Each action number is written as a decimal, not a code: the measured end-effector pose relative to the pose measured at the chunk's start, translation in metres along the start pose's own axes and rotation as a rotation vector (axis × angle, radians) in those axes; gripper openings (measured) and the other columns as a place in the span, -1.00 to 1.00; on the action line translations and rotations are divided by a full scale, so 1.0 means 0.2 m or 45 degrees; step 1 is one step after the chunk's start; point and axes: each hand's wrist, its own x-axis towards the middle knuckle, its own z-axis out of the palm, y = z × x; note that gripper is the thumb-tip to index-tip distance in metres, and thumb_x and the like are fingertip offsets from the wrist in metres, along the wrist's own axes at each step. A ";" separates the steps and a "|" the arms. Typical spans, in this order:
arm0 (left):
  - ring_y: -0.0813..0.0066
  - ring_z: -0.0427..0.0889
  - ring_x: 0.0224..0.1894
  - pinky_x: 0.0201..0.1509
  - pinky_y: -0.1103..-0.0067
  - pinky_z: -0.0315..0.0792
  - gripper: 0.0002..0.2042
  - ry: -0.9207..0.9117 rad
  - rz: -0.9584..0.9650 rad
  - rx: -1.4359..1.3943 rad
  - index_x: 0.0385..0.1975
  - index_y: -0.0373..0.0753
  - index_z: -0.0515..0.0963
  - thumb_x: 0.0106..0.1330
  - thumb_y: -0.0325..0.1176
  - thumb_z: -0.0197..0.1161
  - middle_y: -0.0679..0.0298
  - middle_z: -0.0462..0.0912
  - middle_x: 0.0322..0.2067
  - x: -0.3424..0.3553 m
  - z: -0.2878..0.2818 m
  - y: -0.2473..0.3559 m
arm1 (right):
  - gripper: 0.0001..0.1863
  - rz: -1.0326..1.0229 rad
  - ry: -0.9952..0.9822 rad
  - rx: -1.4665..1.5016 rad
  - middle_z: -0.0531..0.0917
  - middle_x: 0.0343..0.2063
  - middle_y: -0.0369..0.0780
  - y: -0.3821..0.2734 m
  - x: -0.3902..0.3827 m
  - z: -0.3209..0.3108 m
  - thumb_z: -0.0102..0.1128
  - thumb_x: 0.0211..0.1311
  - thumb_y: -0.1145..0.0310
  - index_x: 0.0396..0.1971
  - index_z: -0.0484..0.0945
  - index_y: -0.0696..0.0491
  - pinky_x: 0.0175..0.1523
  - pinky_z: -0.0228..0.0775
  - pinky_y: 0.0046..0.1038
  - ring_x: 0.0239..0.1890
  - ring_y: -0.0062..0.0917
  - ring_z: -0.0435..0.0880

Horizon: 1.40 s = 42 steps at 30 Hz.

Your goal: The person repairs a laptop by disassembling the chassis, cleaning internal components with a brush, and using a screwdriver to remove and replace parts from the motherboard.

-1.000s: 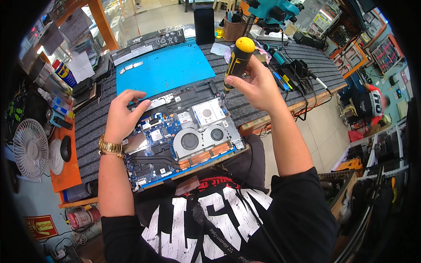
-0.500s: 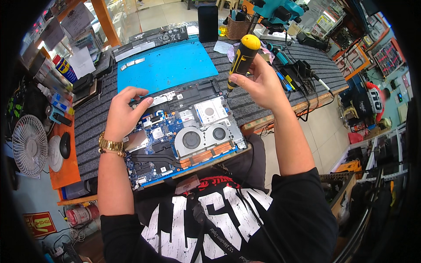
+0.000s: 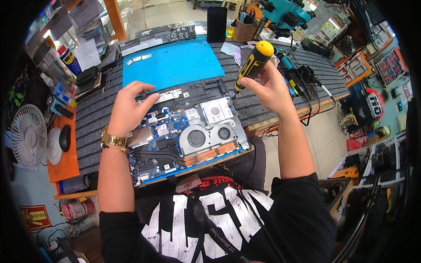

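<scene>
An opened laptop base (image 3: pixel 205 92) lies at the table's front edge with its insides bare: a blue circuit board (image 3: pixel 175 125), two round fans (image 3: pixel 193 137), copper heat pipes (image 3: pixel 210 155) and a silver drive (image 3: pixel 216 111). My right hand (image 3: pixel 274 90) grips a black and yellow screwdriver (image 3: pixel 254 65), slightly tilted, its bit at the far right corner of the base. Whether the bit sits in a screw is too small to tell. My left hand (image 3: pixel 131 105) rests over the far left part of the base, fingers apart and holding nothing, thumb beside a silver strip (image 3: pixel 169 95).
Beyond the laptop lies a blue mat (image 3: pixel 175 65), with a long black battery (image 3: pixel 158 37) behind it. A black phone (image 3: pixel 216 24) stands upright there. A teal microscope (image 3: pixel 287 17) and several tools (image 3: pixel 294 81) occupy the right side; a white fan (image 3: pixel 30 136) stands left.
The whole view has shifted slightly, so the table things sit a little further right. Both hands keep their places at the laptop, and the screwdriver's bit stays at the same corner.
</scene>
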 end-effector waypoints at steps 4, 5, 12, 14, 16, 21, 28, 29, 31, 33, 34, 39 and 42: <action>0.30 0.81 -0.08 0.01 0.39 0.65 -0.69 -0.017 -0.070 -0.048 0.00 -0.33 0.85 0.46 -0.22 0.59 0.14 0.86 -0.12 0.00 -0.02 0.02 | -0.34 0.000 -0.041 0.072 0.78 0.15 -0.18 0.05 0.01 -0.05 0.63 0.42 0.47 0.43 0.52 0.19 0.40 0.60 -0.29 0.21 -0.48 0.78; 0.28 0.82 -0.07 -0.01 0.37 0.65 -0.69 -0.004 -0.016 -0.058 -0.02 -0.33 0.85 0.46 -0.20 0.58 0.14 0.86 -0.11 0.00 -0.01 -0.01 | -0.35 -0.010 -0.054 0.128 0.78 0.16 -0.18 0.06 0.03 -0.08 0.62 0.43 0.50 0.43 0.52 0.18 0.39 0.61 -0.30 0.21 -0.48 0.78; 0.14 0.82 -0.04 0.07 0.32 0.67 -0.68 -0.014 0.024 -0.019 -0.06 -0.32 0.85 0.46 -0.16 0.57 0.08 0.86 -0.11 -0.01 -0.02 -0.02 | -0.55 -0.120 0.265 0.330 0.77 0.11 -0.11 -0.03 0.34 0.03 0.50 0.60 0.44 0.31 0.51 0.19 0.19 0.87 -0.28 0.11 -0.38 0.87; 0.14 0.82 -0.04 0.08 0.32 0.68 -0.68 0.005 0.003 -0.007 -0.06 -0.32 0.85 0.47 -0.15 0.57 0.08 0.86 -0.11 -0.03 -0.03 -0.04 | -0.56 -0.186 0.271 0.409 0.79 0.07 -0.12 -0.02 0.51 0.18 0.53 0.56 0.49 0.27 0.52 0.18 0.19 0.88 -0.24 0.07 -0.38 0.88; 0.12 0.82 -0.02 0.09 0.31 0.69 -0.67 0.005 -0.023 -0.013 -0.06 -0.32 0.86 0.47 -0.14 0.56 0.08 0.86 -0.10 -0.03 -0.02 -0.06 | -0.54 -0.245 0.261 0.403 0.82 0.02 -0.14 0.04 0.66 0.31 0.55 0.54 0.50 0.27 0.52 0.17 0.16 0.87 -0.27 0.02 -0.40 0.88; 0.02 0.79 -0.07 0.08 0.23 0.67 -0.66 0.032 -0.015 -0.046 -0.10 -0.30 0.87 0.43 -0.10 0.57 0.03 0.84 -0.16 -0.01 0.00 -0.09 | -0.55 -0.408 0.267 0.198 0.83 -0.07 -0.21 0.18 0.99 0.58 0.66 0.48 0.33 0.17 0.60 0.14 -0.02 0.68 -0.48 -0.11 -0.57 0.83; 0.11 0.82 -0.05 0.08 0.29 0.69 -0.66 0.035 -0.030 0.013 -0.08 -0.30 0.86 0.46 -0.10 0.58 0.08 0.85 -0.12 -0.03 -0.02 -0.08 | -0.51 -0.367 0.277 0.082 0.85 -0.15 -0.22 0.30 1.19 0.81 0.68 0.45 0.17 0.14 0.65 0.13 -0.04 0.65 -0.44 -0.18 -0.58 0.80; 0.11 0.81 -0.06 0.07 0.29 0.69 -0.66 0.042 -0.016 0.031 -0.08 -0.30 0.86 0.47 -0.10 0.58 0.08 0.85 -0.12 -0.03 -0.03 -0.09 | -0.52 -0.345 0.298 0.064 0.85 -0.17 -0.22 0.31 1.19 0.83 0.68 0.45 0.16 0.12 0.66 0.14 -0.04 0.66 -0.44 -0.18 -0.58 0.81; 0.11 0.81 -0.07 0.07 0.29 0.68 -0.66 0.040 -0.014 0.015 -0.08 -0.30 0.86 0.47 -0.09 0.57 0.08 0.85 -0.12 -0.03 -0.03 -0.08 | -0.52 -0.328 0.303 0.062 0.85 -0.17 -0.21 0.32 1.20 0.85 0.67 0.44 0.16 0.11 0.67 0.14 -0.03 0.66 -0.43 -0.18 -0.57 0.81; 0.11 0.81 -0.07 0.07 0.29 0.68 -0.65 0.037 -0.011 -0.002 -0.08 -0.29 0.86 0.47 -0.09 0.57 0.09 0.85 -0.12 -0.03 -0.02 -0.09 | -0.53 -0.313 0.310 0.059 0.85 -0.18 -0.21 0.34 1.21 0.86 0.67 0.44 0.16 0.10 0.68 0.14 -0.03 0.66 -0.42 -0.18 -0.56 0.82; 0.11 0.81 -0.08 0.06 0.29 0.67 -0.66 0.046 -0.005 0.003 -0.08 -0.29 0.86 0.47 -0.09 0.57 0.09 0.85 -0.13 -0.03 -0.02 -0.09 | -0.53 -0.301 0.297 0.055 0.86 -0.18 -0.21 0.34 1.21 0.87 0.67 0.44 0.16 0.10 0.68 0.14 -0.03 0.67 -0.41 -0.18 -0.56 0.82; 0.11 0.81 -0.08 0.05 0.29 0.67 -0.67 0.037 -0.002 0.013 -0.09 -0.29 0.86 0.47 -0.09 0.57 0.10 0.84 -0.14 -0.03 -0.03 -0.08 | -0.52 -0.300 0.292 -0.020 0.86 -0.17 -0.19 0.34 1.21 0.86 0.68 0.44 0.16 0.10 0.68 0.16 -0.05 0.68 -0.40 -0.18 -0.55 0.83; 0.11 0.81 -0.08 0.04 0.28 0.67 -0.68 0.057 0.014 0.004 -0.10 -0.28 0.86 0.47 -0.11 0.57 0.10 0.84 -0.14 -0.02 -0.02 -0.10 | -0.52 -0.320 0.317 0.061 0.86 -0.18 -0.19 0.32 1.22 0.83 0.69 0.44 0.17 0.09 0.67 0.15 -0.06 0.67 -0.42 -0.18 -0.55 0.83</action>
